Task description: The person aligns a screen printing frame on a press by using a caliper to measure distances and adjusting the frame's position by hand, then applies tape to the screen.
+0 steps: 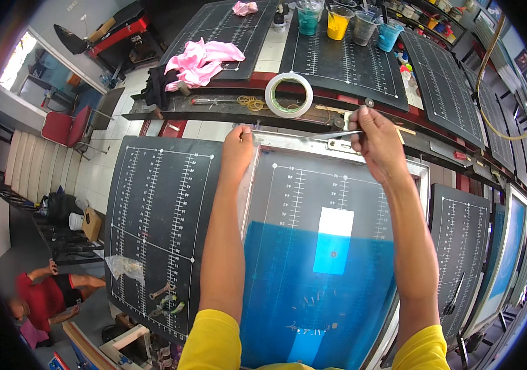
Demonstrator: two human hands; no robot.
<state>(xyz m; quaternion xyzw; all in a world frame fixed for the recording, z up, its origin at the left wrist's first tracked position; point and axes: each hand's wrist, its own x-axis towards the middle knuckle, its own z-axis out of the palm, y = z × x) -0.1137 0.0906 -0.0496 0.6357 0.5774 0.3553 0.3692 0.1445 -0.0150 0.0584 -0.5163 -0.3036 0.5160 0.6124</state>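
A silk-screen frame with silver metal edges lies in front of me, its mesh blue in the near part and see-through in the far part. My left hand is closed at the frame's far left corner, its fingertips mostly hidden. Over the far edge, my right hand pinches a thin silver metal tool that points left; its exact kind is unclear. Just beneath it, a small slotted metal bracket sits on the frame's far bar. Under the mesh, a white rectangle shows on the dark ruled board.
Beyond the frame runs a dark rail holding a tape roll and a screwdriver. Pink cloth and cups of paint stand farther back. A wrench and pliers lie on the left board. Another person is at far left.
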